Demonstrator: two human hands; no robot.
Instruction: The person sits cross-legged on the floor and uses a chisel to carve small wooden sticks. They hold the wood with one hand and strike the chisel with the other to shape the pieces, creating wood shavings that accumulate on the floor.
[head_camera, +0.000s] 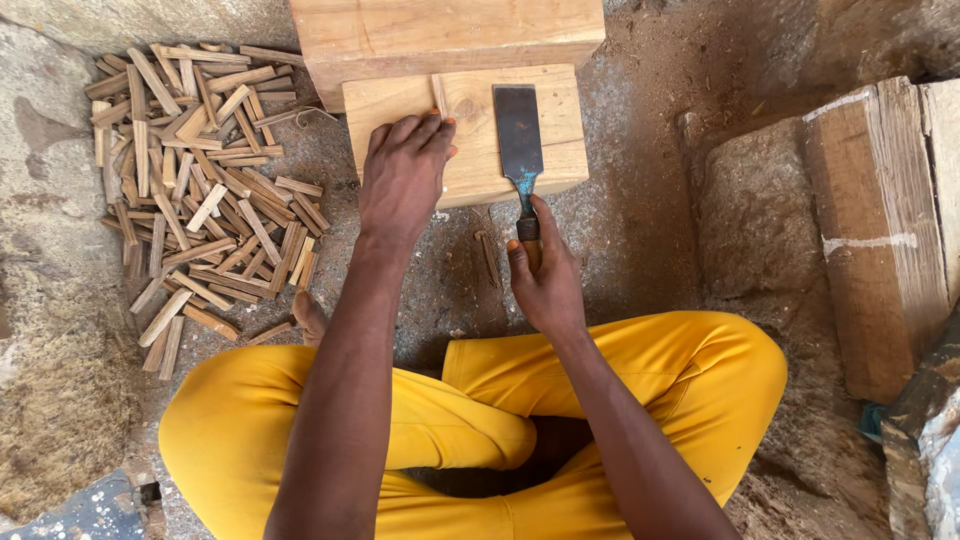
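My left hand (403, 180) rests palm down on a pale wooden block (470, 165), its fingertips holding a thin wooden stick (439, 93) against the block's top. My right hand (545, 278) grips the handle of a wide flat chisel (518, 135), whose dark blade lies flat on the block just right of the left hand. I sit cross-legged in yellow trousers (660, 385) on the ground in front of the block.
A heap of several small cut wooden sticks (195, 185) lies on the ground to the left. A larger timber block (445, 35) sits behind the work block. A thick wooden beam (880, 230) stands at the right. One stick (488, 257) lies between my hands.
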